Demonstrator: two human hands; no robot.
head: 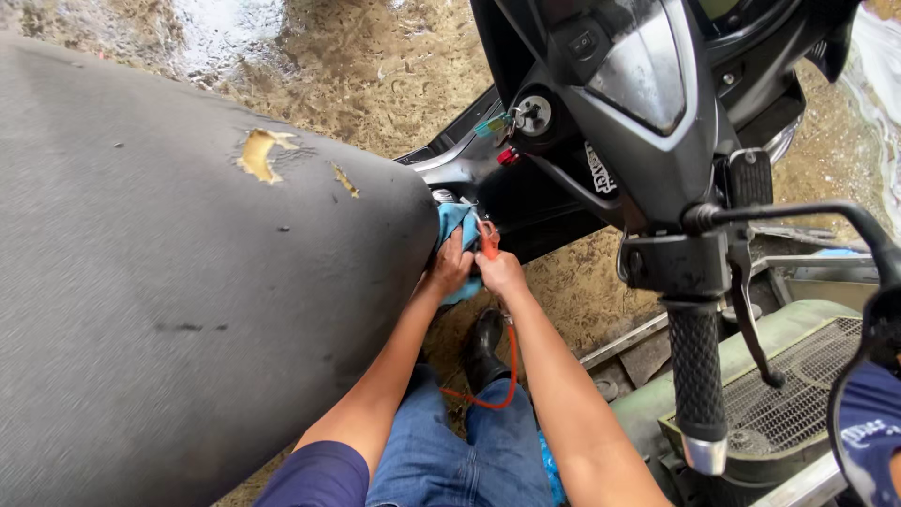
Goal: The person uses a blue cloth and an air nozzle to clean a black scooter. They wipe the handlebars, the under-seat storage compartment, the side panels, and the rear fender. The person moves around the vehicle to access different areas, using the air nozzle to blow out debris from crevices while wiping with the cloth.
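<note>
Your hands, left hand [451, 266] beside right hand [500, 272], are meeting below the seat [169, 282], with the handlebar grip [696, 376] lying to their right.

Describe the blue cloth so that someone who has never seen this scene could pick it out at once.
Start at the big grey scooter seat with the torn yellow patch. Follow it to its front tip, where both hands meet: the blue cloth is bunched under the left hand. It is soft and light blue, unlike the thin orange hose at the right hand.

In the middle of the frame the left hand [451, 268] presses a blue cloth [454, 225] on the scooter body under the grey seat [188, 282]. The right hand [500, 272] holds an orange hose [511, 361] just beside it.
</note>
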